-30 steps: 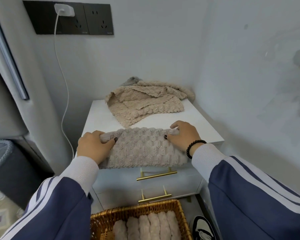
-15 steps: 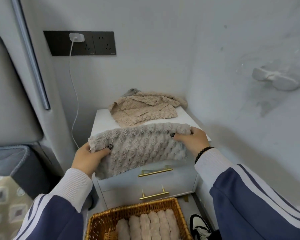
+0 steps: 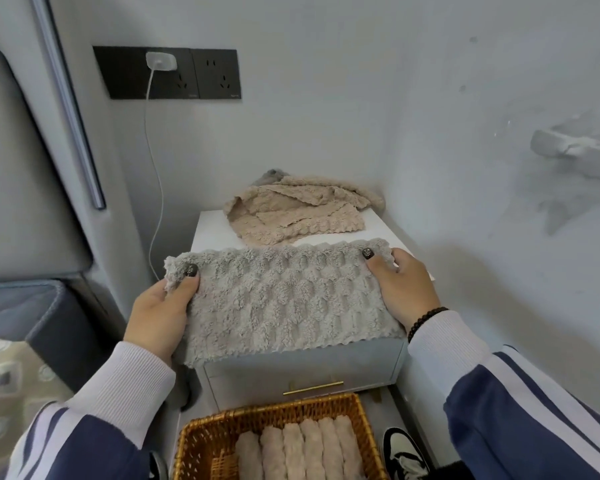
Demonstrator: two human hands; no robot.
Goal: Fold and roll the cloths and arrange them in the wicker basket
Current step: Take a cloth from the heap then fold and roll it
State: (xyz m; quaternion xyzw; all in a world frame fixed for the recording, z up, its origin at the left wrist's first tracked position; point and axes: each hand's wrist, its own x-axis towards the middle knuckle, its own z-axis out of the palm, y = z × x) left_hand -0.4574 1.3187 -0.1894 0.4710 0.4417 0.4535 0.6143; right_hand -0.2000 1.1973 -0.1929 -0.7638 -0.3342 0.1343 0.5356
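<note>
Both hands, left hand and right hand, now pinch the grey cloth's top corners, lifted off the nightstand; folding comes next, wicker basket at six o'clock.

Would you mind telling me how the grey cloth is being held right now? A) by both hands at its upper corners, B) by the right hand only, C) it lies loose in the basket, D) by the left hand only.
A: the left hand and the right hand each pinch an upper corner of the grey cloth, which hangs between them above the wicker basket.
</note>
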